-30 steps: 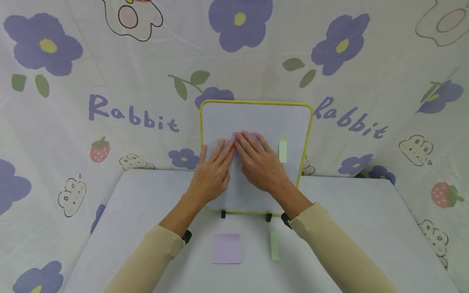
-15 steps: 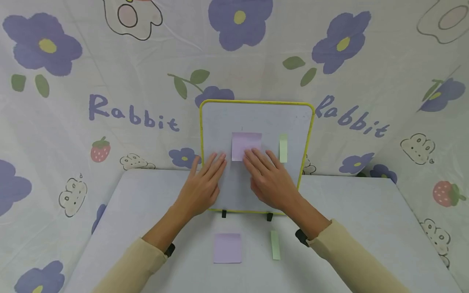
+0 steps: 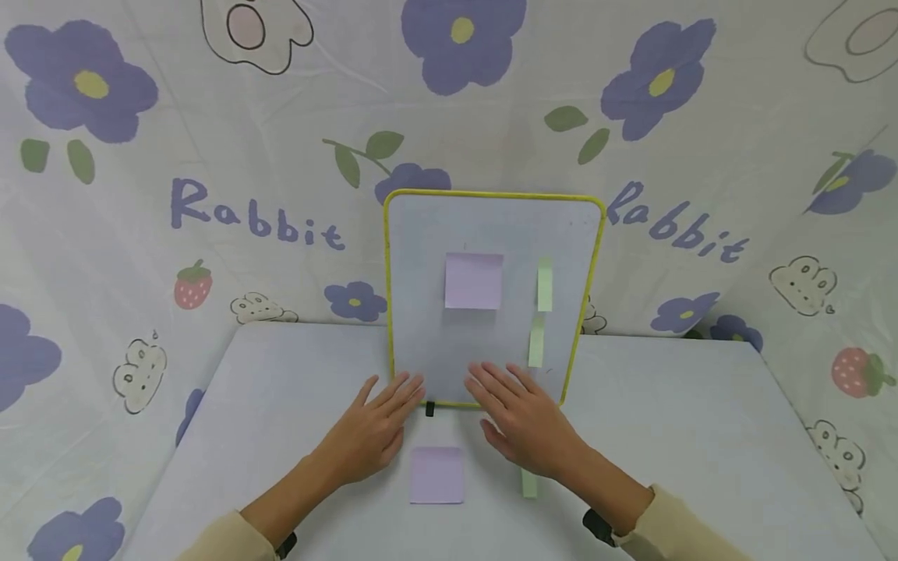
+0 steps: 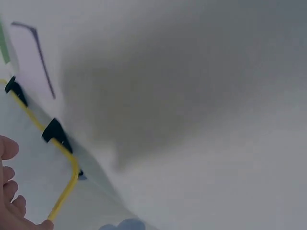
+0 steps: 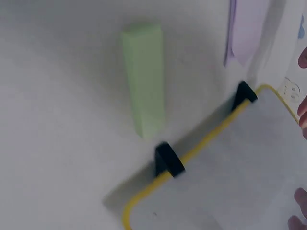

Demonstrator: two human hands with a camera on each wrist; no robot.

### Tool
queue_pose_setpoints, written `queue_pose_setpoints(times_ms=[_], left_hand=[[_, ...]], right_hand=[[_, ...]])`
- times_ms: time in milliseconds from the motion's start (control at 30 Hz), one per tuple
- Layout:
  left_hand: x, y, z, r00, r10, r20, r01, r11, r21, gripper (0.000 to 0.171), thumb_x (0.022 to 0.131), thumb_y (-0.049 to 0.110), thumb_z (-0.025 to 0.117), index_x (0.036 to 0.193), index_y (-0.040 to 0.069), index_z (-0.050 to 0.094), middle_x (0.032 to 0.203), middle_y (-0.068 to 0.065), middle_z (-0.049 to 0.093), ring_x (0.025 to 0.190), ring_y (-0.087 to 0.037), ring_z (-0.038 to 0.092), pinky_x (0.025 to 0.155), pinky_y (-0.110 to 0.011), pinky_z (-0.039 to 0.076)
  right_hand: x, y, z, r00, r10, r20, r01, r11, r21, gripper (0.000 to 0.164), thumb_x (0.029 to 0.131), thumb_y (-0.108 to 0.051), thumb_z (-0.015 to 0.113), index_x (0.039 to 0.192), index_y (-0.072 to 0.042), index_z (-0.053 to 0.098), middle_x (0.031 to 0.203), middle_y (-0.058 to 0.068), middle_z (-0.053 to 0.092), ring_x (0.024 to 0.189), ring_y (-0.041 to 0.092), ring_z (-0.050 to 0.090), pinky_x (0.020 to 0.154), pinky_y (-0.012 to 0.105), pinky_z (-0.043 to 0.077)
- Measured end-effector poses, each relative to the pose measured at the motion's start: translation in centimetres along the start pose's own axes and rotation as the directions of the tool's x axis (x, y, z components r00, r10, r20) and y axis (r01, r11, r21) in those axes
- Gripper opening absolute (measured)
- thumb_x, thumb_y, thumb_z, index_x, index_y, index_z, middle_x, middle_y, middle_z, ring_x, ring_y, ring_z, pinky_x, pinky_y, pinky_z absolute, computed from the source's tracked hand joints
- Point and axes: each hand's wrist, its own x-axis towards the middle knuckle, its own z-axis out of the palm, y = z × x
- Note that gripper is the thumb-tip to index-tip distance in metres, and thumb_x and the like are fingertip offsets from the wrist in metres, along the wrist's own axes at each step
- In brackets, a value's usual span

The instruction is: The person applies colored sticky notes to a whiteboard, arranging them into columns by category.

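A purple sticky note (image 3: pixel 474 280) is stuck on the upper middle of a yellow-framed whiteboard (image 3: pixel 435 226). To its right are two narrow green sticky notes, an upper one (image 3: pixel 545 284) and a lower one (image 3: pixel 536 340). My left hand (image 3: pixel 368 428), fingers spread and holding nothing, is by the board's lower left edge. Near the lower right edge is my right hand (image 3: pixel 529 425), fingers extended and also holding nothing. Whether either touches the board I cannot tell. A purple sticky pad (image 3: pixel 436 475) lies on the table between the wrists. The green sticky pad (image 5: pixel 146 79) is partly hidden by my right hand in the head view.
Black stand feet (image 5: pixel 168 159) hold the board's bottom edge on the white table (image 3: pixel 295 366). Behind it hangs a cloth (image 3: pixel 266 140) printed with flowers, rabbits and lettering.
Both hands have come down off the purple note, toward the board's bottom edge and outward. The purple note and the lower green note are uncovered. The pads have stayed put.
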Motion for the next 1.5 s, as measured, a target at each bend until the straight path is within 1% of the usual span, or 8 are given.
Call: queue_pose_setpoints(times_ms=[133, 300, 467, 567, 700, 1000, 1200, 1500], left_hand=[[-1.3, 0.8, 1.0, 0.999, 0.016, 0.05, -0.014, 0.999, -0.041, 0.062, 0.09, 0.018, 0.068, 0.148, 0.006, 0.047, 0.158, -0.006, 0.038, 0.144, -0.025, 0.036, 0.107, -0.058, 0.036], [-2.4, 1.3, 2.4, 0.994, 0.07, 0.082, -0.065, 0.996, -0.064, 0.055, 0.093, 0.022, 0.064, 0.145, 0.007, 0.052, 0.155, -0.005, 0.043, 0.143, -0.024, 0.039, 0.106, -0.057, 0.038], [-3.2, 1.6, 3.1, 0.985, 0.11, 0.133, -0.097, 0.99, -0.103, 0.047, 0.097, 0.026, 0.06, 0.142, 0.012, 0.056, 0.153, -0.002, 0.046, 0.141, -0.023, 0.042, 0.106, -0.056, 0.039], [-3.7, 1.9, 3.3, 0.975, 0.124, 0.183, -0.105, 0.988, -0.111, 0.045, 0.1, 0.029, 0.056, 0.143, 0.013, 0.056, 0.152, 0.0, 0.047, 0.14, -0.021, 0.042, 0.106, -0.055, 0.039], [-4.0, 2.0, 3.5, 0.966, 0.118, 0.229, -0.091, 0.988, -0.126, 0.046, 0.102, 0.03, 0.052, 0.145, 0.013, 0.054, 0.154, 0.0, 0.044, 0.142, -0.021, 0.04, 0.108, -0.055, 0.036], [-4.2, 2.2, 3.7, 0.963, 0.109, 0.246, -0.085, 0.991, -0.107, 0.048, 0.102, 0.032, 0.051, 0.146, 0.013, 0.052, 0.154, 0.0, 0.044, 0.143, -0.021, 0.039, 0.108, -0.055, 0.036], [-4.2, 2.2, 3.6, 0.96, 0.114, 0.256, -0.084, 0.988, -0.127, 0.048, 0.102, 0.03, 0.052, 0.146, 0.012, 0.052, 0.152, -0.002, 0.047, 0.142, -0.022, 0.04, 0.107, -0.053, 0.038], [-4.0, 2.2, 3.4, 0.966, 0.118, 0.232, -0.079, 0.983, -0.168, 0.046, 0.101, 0.027, 0.054, 0.143, 0.01, 0.055, 0.149, -0.003, 0.05, 0.14, -0.023, 0.043, 0.105, -0.051, 0.041]], right_hand=[[-1.4, -1.3, 1.0, 0.998, 0.048, 0.05, -0.053, 0.994, 0.091, 0.064, 0.084, -0.024, 0.077, 0.141, -0.005, 0.054, 0.144, 0.012, 0.054, 0.131, 0.027, 0.053, 0.108, 0.051, 0.038], [-2.8, -2.9, 2.3, 0.988, 0.127, 0.093, -0.145, 0.964, 0.224, 0.061, 0.086, -0.026, 0.076, 0.14, -0.007, 0.055, 0.142, 0.008, 0.057, 0.127, 0.022, 0.056, 0.105, 0.05, 0.04], [-4.0, -4.5, 3.9, 0.992, 0.097, 0.079, -0.115, 0.957, 0.267, 0.059, 0.083, -0.026, 0.078, 0.136, -0.009, 0.059, 0.136, 0.005, 0.062, 0.118, 0.018, 0.061, 0.098, 0.043, 0.047], [-4.6, -5.4, 4.7, 0.994, 0.078, 0.074, -0.095, 0.957, 0.274, 0.055, 0.082, -0.026, 0.078, 0.132, -0.009, 0.062, 0.131, 0.004, 0.065, 0.113, 0.016, 0.062, 0.093, 0.039, 0.048], [-4.9, -6.2, 5.2, 0.986, 0.085, 0.142, -0.123, 0.951, 0.284, 0.05, 0.085, -0.03, 0.075, 0.129, -0.01, 0.065, 0.127, 0.003, 0.067, 0.113, 0.017, 0.063, 0.093, 0.039, 0.048], [-4.9, -6.9, 5.7, 0.958, 0.099, 0.269, -0.179, 0.939, 0.295, 0.042, 0.089, -0.036, 0.071, 0.124, -0.013, 0.067, 0.126, 0.001, 0.067, 0.118, 0.019, 0.06, 0.095, 0.04, 0.047], [-5.0, -6.9, 5.9, 0.959, 0.097, 0.266, -0.167, 0.953, 0.255, 0.038, 0.088, -0.043, 0.072, 0.115, -0.016, 0.07, 0.125, 0.0, 0.068, 0.117, 0.018, 0.06, 0.094, 0.038, 0.046], [-4.9, -7.1, 6.1, 0.973, 0.084, 0.217, -0.135, 0.964, 0.23, 0.024, 0.089, -0.037, 0.071, 0.102, -0.017, 0.074, 0.12, 0.001, 0.071, 0.112, 0.018, 0.063, 0.089, 0.037, 0.049]])
